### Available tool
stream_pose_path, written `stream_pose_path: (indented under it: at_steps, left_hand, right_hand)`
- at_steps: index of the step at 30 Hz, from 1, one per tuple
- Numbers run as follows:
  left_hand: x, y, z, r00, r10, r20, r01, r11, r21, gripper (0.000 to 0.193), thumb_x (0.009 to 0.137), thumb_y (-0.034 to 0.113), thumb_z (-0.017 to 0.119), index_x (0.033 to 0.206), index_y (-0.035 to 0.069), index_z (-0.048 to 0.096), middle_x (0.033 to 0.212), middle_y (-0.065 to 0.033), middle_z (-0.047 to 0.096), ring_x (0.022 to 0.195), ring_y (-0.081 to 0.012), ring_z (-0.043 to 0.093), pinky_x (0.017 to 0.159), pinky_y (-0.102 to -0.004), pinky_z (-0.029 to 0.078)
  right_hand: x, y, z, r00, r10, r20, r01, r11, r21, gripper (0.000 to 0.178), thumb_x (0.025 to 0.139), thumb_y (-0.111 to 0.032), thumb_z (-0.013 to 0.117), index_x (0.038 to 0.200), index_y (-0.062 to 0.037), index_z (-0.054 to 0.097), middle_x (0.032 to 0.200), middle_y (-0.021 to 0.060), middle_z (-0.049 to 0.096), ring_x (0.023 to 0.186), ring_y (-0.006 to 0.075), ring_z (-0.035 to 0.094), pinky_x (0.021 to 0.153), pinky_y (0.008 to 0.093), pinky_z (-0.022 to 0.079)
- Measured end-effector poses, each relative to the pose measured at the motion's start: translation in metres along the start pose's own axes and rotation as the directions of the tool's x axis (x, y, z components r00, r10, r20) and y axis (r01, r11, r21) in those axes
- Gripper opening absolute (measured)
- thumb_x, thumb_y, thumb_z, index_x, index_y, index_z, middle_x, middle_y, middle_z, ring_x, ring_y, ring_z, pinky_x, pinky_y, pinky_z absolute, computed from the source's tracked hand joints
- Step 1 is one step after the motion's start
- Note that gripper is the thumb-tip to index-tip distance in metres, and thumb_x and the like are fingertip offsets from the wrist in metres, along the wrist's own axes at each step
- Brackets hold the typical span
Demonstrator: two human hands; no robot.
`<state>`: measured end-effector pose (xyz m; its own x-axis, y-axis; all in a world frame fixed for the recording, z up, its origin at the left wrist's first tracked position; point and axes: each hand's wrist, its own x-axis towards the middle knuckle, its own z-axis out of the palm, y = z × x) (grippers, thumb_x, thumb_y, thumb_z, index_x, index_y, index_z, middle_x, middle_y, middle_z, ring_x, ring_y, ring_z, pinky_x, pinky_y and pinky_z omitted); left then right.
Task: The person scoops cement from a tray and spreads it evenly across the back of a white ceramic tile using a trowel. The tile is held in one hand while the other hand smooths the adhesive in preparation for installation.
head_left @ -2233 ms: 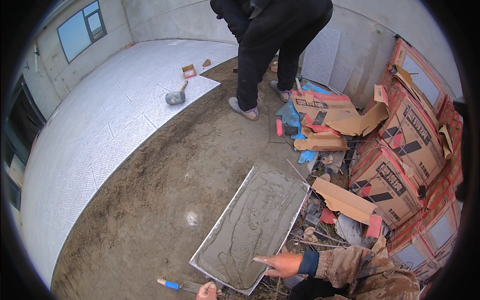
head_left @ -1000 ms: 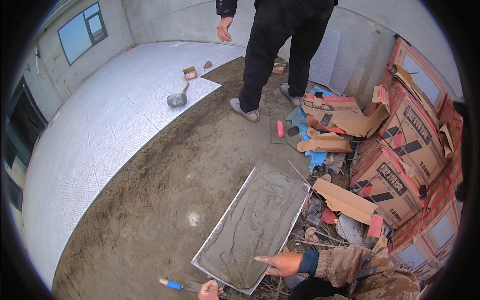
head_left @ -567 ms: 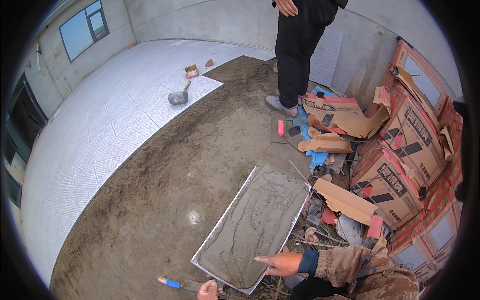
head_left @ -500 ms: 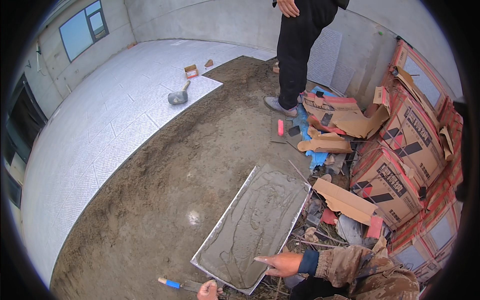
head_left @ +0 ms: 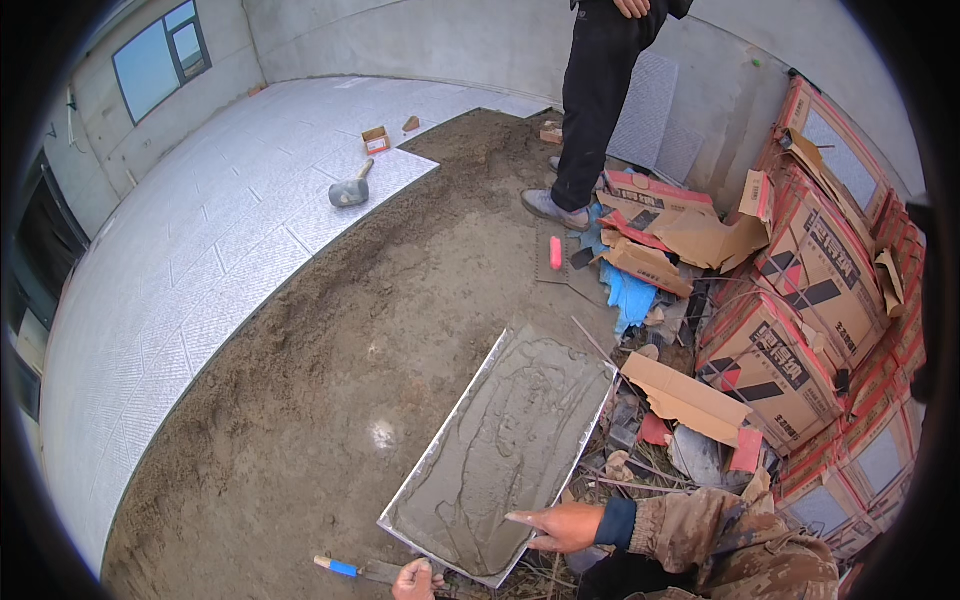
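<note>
A long rectangular tile (head_left: 505, 440) lies face down on the sand bed, its back spread with wet grey mortar. My right hand (head_left: 558, 525) rests on the tile's near right edge, fingers stretched flat and pointing left. My left hand (head_left: 415, 580) is at the bottom edge just below the tile's near corner, closed around a trowel (head_left: 352, 570) with a blue handle tip that lies low over the sand.
Another person (head_left: 598, 110) in dark trousers stands at the far end of the sand. Torn cardboard and stacked tile boxes (head_left: 800, 290) fill the right side. A rubber mallet (head_left: 348, 190) lies on the laid white tiles (head_left: 190, 260) at left. A notched trowel (head_left: 556, 255) lies near the person's feet.
The other person has straightened up and stepped from mid-sand toward the boxes at right. My hands, the trowel and the tile have stayed put.
</note>
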<state>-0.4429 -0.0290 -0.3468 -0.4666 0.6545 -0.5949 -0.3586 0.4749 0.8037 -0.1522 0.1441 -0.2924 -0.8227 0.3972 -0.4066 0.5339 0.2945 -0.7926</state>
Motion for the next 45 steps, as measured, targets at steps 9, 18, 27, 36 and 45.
stream_pose_path:
  at_steps: [9, 18, 27, 36, 45]
  left_hand:
    - [-0.002, 0.004, 0.002, 1.0, 0.024, 0.001, -0.024, 0.999, 0.028, 0.02, 0.097, 0.016, 0.065, 0.11, 0.002, 0.068, 0.091, -0.0019, 0.067, 0.072, -0.0112, 0.063, 0.063, -0.0259, 0.052]
    - [-0.002, 0.002, 0.003, 0.999, 0.033, -0.014, -0.032, 0.998, 0.06, 0.021, 0.097, 0.02, 0.066, 0.109, 0.002, 0.069, 0.088, -0.0007, 0.066, 0.071, -0.0094, 0.06, 0.061, -0.0247, 0.05]
    - [-0.001, 0.001, 0.001, 0.999, 0.037, -0.006, -0.037, 0.999, 0.033, 0.023, 0.097, 0.022, 0.067, 0.108, 0.002, 0.069, 0.086, -0.0001, 0.065, 0.07, -0.0087, 0.059, 0.059, -0.024, 0.048]
    - [0.001, 0.009, 0.003, 0.999, 0.005, -0.04, -0.004, 1.0, 0.024, 0.024, 0.096, 0.023, 0.067, 0.109, 0.002, 0.069, 0.085, 0.0002, 0.064, 0.069, -0.0088, 0.057, 0.061, -0.0245, 0.047]
    - [0.044, -0.004, -0.009, 0.982, 0.059, -0.177, -0.084, 0.987, -0.135, 0.021, 0.095, 0.017, 0.068, 0.109, 0.002, 0.064, 0.081, -0.0017, 0.064, 0.064, -0.0101, 0.062, 0.055, -0.023, 0.052]
  right_hand:
    - [-0.001, 0.0, 0.0, 1.0, -0.011, -0.008, 0.011, 1.0, 0.003, 0.069, 0.101, -0.036, 0.055, 0.157, -0.0106, 0.024, 0.081, 0.0228, 0.064, 0.079, 0.0396, 0.064, 0.07, 0.0459, 0.05]
    - [0.001, 0.006, 0.006, 0.997, -0.062, -0.052, 0.062, 0.998, -0.017, 0.071, 0.1, -0.036, 0.056, 0.157, -0.0103, 0.023, 0.082, 0.0228, 0.065, 0.08, 0.0423, 0.064, 0.071, 0.0475, 0.05]
    - [0.003, 0.008, 0.007, 0.999, -0.042, -0.024, 0.042, 0.999, -0.023, 0.071, 0.1, -0.036, 0.056, 0.157, -0.0107, 0.023, 0.083, 0.0222, 0.065, 0.08, 0.0416, 0.065, 0.071, 0.0473, 0.051]
    - [-0.004, -0.003, -0.016, 0.996, 0.086, -0.026, -0.088, 0.995, -0.057, 0.069, 0.099, -0.037, 0.056, 0.155, -0.0076, 0.029, 0.087, 0.021, 0.068, 0.082, 0.0404, 0.066, 0.073, 0.046, 0.052]
    - [-0.042, 0.118, -0.089, 0.724, 0.165, -0.67, -0.183, 0.982, 0.044, 0.036, 0.097, -0.022, 0.057, 0.119, 0.0052, 0.064, 0.097, 0.0234, 0.07, 0.091, 0.0365, 0.067, 0.082, 0.0423, 0.052]
